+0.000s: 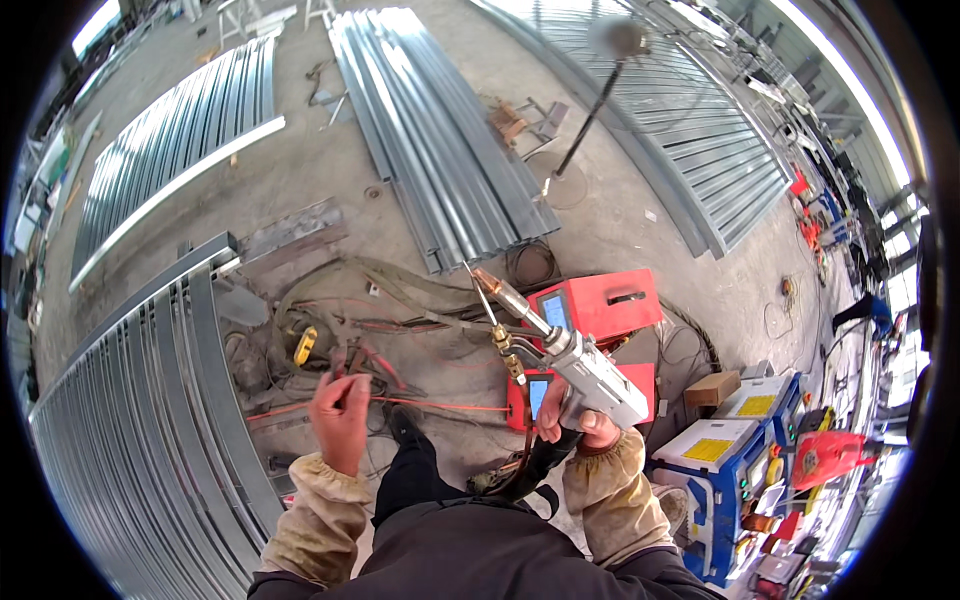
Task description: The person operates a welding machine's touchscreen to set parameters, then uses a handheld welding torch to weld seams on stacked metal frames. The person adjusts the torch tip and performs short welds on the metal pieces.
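Note:
My right hand grips a silver welding gun, thumb on one side and fingers on the other. Its copper-coloured nozzle tips up and leftward, with a thin wire-feed tube and brass fitting alongside. A thick dark cable runs down from the grip. To the left, my left hand is raised with its fingers curled together; what they hold, if anything, I cannot make out. Just beyond it lie dark cables and a yellow tool on the floor. Both forearms wear tan sleeves.
Two red machines with small screens stand beyond the gun. Slatted metal panels rise at my left. Long metal profiles lie ahead. Blue-and-white cabinets and a cardboard box are at right. Hoses and an orange line cross the floor.

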`<state>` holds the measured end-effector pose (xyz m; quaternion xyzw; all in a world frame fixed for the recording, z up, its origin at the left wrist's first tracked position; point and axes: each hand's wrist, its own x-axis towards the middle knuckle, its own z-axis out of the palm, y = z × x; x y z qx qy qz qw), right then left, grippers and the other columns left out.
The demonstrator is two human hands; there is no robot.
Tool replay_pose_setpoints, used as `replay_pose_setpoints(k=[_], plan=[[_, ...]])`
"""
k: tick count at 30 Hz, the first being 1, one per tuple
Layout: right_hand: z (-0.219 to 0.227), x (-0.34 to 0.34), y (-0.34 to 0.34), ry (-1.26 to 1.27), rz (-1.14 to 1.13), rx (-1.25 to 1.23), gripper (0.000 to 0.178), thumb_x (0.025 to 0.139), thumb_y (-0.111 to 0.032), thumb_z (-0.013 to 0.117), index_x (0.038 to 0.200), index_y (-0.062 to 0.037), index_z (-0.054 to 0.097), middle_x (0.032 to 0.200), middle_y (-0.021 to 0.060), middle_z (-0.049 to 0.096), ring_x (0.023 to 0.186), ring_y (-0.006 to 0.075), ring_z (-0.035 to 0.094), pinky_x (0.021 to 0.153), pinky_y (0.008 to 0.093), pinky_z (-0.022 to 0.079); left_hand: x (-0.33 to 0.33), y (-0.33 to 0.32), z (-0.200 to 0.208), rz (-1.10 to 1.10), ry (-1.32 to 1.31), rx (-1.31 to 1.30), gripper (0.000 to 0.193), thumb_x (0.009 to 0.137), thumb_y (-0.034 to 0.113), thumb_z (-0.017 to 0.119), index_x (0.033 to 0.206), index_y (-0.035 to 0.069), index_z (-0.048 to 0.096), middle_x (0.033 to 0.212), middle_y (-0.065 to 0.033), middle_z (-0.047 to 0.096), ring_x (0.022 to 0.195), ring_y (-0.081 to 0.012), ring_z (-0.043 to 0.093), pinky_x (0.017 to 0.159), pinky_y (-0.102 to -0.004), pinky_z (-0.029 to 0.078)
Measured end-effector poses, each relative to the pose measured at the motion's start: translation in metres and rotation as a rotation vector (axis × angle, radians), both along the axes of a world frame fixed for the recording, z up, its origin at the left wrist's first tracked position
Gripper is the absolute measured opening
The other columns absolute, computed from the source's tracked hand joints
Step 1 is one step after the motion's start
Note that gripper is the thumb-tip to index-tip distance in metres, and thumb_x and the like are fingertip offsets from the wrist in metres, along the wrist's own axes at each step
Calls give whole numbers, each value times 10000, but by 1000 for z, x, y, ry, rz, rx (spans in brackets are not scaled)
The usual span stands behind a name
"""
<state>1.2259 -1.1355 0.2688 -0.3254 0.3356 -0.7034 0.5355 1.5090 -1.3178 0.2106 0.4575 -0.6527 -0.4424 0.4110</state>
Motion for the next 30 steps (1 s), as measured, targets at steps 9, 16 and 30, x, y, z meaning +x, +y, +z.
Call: replay_pose_setpoints(k=[9, 16, 30], plan=[[9, -60, 215, 20, -107, -221, 572, 828, -482, 792, 959, 52, 631, 687, 117, 648, 608, 241, 641, 611, 342, 524, -157, 182, 131, -444, 324, 122, 121, 951, 58, 726, 1034, -26, 755, 834, 40, 496, 701, -43, 427, 627, -226, 352], [13, -70, 312, 117, -375, -153, 613, 848, -600, 735, 931, -6, 606, 663, 77, 637, 626, 220, 630, 655, 336, 500, -202, 283, 101, -792, 48, -48, 201, 883, 109, 780, 1069, 33, 770, 774, -1, 435, 658, -90, 424, 590, -270, 356], [18, -30, 373, 273, -1083, 339, 640, 958, -610, 554, 1214, -23, 524, 770, 30, 559, 688, 143, 546, 629, 280, 445, -225, 425, -15, -1567, 42, 190, 592, 647, 345, 926, 1148, 154, 677, 973, -191, 485, 898, -409, 549, 753, -488, 453]])
